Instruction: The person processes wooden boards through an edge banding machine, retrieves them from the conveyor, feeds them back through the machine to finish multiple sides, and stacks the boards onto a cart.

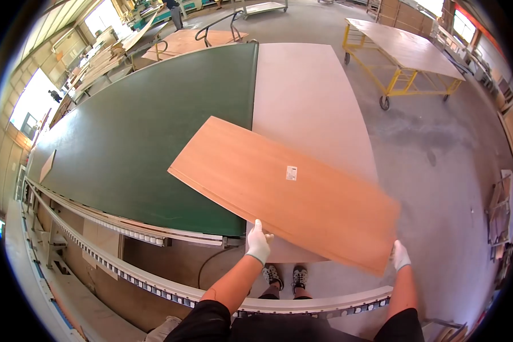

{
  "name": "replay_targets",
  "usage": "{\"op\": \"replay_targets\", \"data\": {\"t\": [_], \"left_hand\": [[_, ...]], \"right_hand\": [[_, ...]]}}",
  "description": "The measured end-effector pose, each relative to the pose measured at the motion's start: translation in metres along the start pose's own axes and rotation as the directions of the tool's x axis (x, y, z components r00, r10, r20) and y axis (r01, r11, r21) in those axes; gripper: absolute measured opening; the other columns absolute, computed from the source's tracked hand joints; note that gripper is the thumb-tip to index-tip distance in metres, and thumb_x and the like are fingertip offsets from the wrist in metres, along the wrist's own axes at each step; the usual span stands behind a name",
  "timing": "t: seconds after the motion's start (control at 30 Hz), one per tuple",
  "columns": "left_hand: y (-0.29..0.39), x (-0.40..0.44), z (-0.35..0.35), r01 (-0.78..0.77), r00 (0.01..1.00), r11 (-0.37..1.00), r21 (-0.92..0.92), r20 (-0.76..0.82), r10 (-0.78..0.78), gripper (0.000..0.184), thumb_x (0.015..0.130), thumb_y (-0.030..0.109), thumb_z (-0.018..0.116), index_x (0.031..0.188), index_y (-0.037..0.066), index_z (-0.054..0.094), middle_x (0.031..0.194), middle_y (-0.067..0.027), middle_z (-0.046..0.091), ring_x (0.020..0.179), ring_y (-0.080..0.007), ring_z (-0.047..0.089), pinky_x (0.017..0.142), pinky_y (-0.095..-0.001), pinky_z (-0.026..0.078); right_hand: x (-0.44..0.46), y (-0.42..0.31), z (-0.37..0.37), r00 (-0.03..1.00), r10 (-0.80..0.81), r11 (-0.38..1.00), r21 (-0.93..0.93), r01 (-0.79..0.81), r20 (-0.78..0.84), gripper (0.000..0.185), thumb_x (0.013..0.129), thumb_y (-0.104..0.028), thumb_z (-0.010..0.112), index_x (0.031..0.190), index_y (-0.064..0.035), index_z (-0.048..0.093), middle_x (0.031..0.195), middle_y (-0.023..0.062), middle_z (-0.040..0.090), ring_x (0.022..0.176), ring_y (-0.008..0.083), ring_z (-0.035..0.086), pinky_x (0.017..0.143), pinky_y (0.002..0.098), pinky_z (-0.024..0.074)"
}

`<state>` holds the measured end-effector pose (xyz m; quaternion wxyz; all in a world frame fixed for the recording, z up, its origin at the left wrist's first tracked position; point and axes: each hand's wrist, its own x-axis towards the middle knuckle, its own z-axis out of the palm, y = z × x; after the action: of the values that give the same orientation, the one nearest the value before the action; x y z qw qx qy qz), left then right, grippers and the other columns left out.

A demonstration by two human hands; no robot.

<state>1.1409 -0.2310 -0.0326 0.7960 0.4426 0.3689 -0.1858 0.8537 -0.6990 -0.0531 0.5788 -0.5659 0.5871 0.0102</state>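
A long wood-grain panel (pixel 233 171) is tilted across the view, with a small white label (pixel 291 172) on its upper face. My left hand (pixel 259 244), in a white glove, grips the panel's near long edge, thumb on top and the other fingers partly underneath. At the panel's right end, my gloved right hand (pixel 400 255) is closed on the edge near the corner. The panel's far left part overlaps the green conveyor belt (pixel 148 125), and its middle covers part of a pale board (pixel 302 91) beside the belt's end. Whether the panel touches either surface, I cannot tell.
Along the near side runs a rail with small rollers (pixel 125 268). A small wood piece (pixel 48 166) lies at the belt's left end. A yellow-framed wheeled table (pixel 404 51) stands at the upper right. Farther back, a person (pixel 175 13) is beside machinery. Boards lean at the right.
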Motion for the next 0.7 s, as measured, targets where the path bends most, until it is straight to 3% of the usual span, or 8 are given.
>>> {"op": "replay_targets", "data": {"t": [0.07,0.2,0.27,0.3,0.33,0.4,0.5,0.7], "left_hand": [[-0.003,-0.004,-0.001,0.037,0.998,0.999,0.029,-0.055,-0.035,0.031,0.102,0.04,0.052,0.104,0.009,0.057,0.075,-0.0007,0.057,0.044,-0.0118,0.039,0.05,-0.0267,0.043],[-0.008,0.0,-0.006,0.046,0.997,0.982,0.185,0.055,-0.057,0.034,0.101,0.04,0.053,0.113,0.009,0.057,0.086,-0.002,0.062,0.052,-0.0122,0.043,0.059,-0.0293,0.047],[-0.011,0.014,-0.008,0.159,0.979,0.959,0.234,0.092,-0.184,0.039,0.1,0.04,0.055,0.123,0.008,0.055,0.101,-0.0065,0.065,0.072,-0.0171,0.057,0.072,-0.0328,0.05],[-0.011,0.023,-0.011,0.187,0.943,0.955,0.23,0.23,-0.24,0.042,0.1,0.036,0.057,0.131,0.008,0.05,0.117,-0.0103,0.063,0.102,-0.0247,0.061,0.089,-0.0392,0.049],[-0.014,0.033,-0.007,0.17,0.946,0.961,0.218,0.236,-0.221,0.042,0.1,0.036,0.057,0.131,0.008,0.05,0.117,-0.0103,0.063,0.102,-0.0247,0.061,0.089,-0.0392,0.049],[-0.021,0.031,0.013,0.002,0.946,0.998,0.07,0.324,-0.024,0.043,0.1,0.032,0.056,0.134,0.008,0.046,0.13,-0.0127,0.057,0.118,-0.0293,0.057,0.098,-0.0444,0.047],[-0.009,0.016,0.041,0.105,0.967,0.994,0.043,0.228,-0.112,0.045,0.101,0.03,0.055,0.137,0.008,0.042,0.135,-0.0122,0.053,0.12,-0.0292,0.055,0.102,-0.0477,0.045],[-0.008,0.022,0.083,0.021,0.984,0.991,-0.134,0.178,0.003,0.041,0.103,0.031,0.049,0.135,0.005,0.044,0.135,-0.0092,0.054,0.122,-0.0273,0.054,0.103,-0.0472,0.045]], "right_hand": [[0.01,0.033,0.01,0.975,-0.202,0.959,0.22,0.178,0.093,0.05,0.1,-0.037,0.049,0.125,0.0055,0.059,0.122,0.0149,0.062,0.111,0.0243,0.058,0.098,0.0354,0.042],[-0.002,0.039,0.007,0.99,-0.136,0.89,0.445,0.104,0.042,0.053,0.099,-0.04,0.054,0.125,0.005,0.058,0.123,0.0139,0.062,0.111,0.0231,0.059,0.096,0.0373,0.0469],[-0.009,0.037,0.0,0.988,-0.107,0.918,0.393,0.057,0.107,0.053,0.099,-0.039,0.054,0.13,0.0045,0.054,0.127,0.0129,0.06,0.114,0.0244,0.059,0.095,0.0386,0.0487],[-0.016,0.03,0.006,0.987,-0.142,0.886,0.453,0.095,0.072,0.053,0.099,-0.039,0.054,0.13,0.0039,0.054,0.127,0.0127,0.06,0.113,0.0242,0.059,0.095,0.0388,0.0489],[-0.016,0.022,0.012,0.984,-0.178,0.848,0.512,0.137,0.031,0.052,0.1,-0.039,0.054,0.131,0.0033,0.053,0.126,0.0125,0.06,0.113,0.024,0.059,0.095,0.039,0.049],[-0.006,0.007,0.01,0.972,-0.235,0.835,0.518,0.185,0.031,0.052,0.1,-0.038,0.053,0.132,0.0033,0.053,0.126,0.0125,0.06,0.113,0.0233,0.059,0.095,0.0387,0.0491],[-0.02,-0.012,0.002,0.96,-0.28,0.818,0.518,0.25,-0.021,0.052,0.1,-0.037,0.053,0.13,0.0048,0.053,0.126,0.0131,0.06,0.112,0.0233,0.059,0.095,0.0386,0.0487],[-0.074,-0.086,0.01,0.872,-0.414,0.804,0.344,0.485,-0.262,0.048,0.099,-0.032,0.055,0.125,0.0088,0.057,0.123,0.0129,0.061,0.112,0.022,0.058,0.098,0.0355,0.0463]]}}
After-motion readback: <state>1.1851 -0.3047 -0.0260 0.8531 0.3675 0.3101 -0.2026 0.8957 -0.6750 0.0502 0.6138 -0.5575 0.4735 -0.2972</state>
